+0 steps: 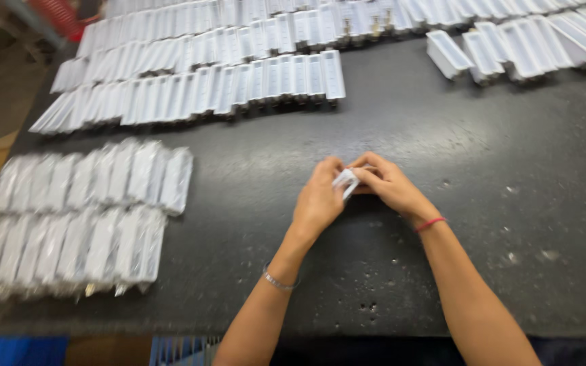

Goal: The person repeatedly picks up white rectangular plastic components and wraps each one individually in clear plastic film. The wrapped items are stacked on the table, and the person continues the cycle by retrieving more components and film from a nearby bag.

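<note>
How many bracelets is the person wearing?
2. A thin silver bracelet sits on the left wrist, and a red string bracelet on the right wrist. None seem hidden.

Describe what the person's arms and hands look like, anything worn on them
Both forearms are bare, with no sleeves or gloves in view. The left hand has a thin silver bracelet at the wrist. The right hand has a thin red band around its wrist. No rings or watch can be made out.
</note>
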`<control>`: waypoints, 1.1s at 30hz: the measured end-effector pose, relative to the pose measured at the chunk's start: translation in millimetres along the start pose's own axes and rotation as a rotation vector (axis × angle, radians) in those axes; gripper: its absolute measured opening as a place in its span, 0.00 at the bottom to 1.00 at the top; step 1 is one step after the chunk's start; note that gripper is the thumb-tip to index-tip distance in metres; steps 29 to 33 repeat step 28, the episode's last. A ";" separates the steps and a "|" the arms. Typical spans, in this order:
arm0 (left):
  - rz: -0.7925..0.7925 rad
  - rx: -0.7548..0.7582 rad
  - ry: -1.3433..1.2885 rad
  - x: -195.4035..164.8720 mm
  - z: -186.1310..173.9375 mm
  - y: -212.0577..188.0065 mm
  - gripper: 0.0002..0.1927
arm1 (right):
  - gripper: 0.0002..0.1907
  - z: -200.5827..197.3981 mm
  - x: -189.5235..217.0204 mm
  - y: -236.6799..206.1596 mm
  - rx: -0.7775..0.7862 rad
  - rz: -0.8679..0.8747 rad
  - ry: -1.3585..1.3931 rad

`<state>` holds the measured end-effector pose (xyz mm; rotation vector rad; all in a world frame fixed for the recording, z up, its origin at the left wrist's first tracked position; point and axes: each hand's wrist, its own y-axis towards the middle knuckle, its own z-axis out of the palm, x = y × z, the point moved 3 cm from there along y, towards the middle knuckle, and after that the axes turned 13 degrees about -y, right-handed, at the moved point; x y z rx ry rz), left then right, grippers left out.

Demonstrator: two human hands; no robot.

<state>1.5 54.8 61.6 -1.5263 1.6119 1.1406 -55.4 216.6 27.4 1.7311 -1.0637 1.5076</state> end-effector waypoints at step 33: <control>-0.168 -0.675 1.026 58.6 -239.0 34.4 0.24 | 0.19 14.3 9.5 0.9 -0.063 -0.131 -0.620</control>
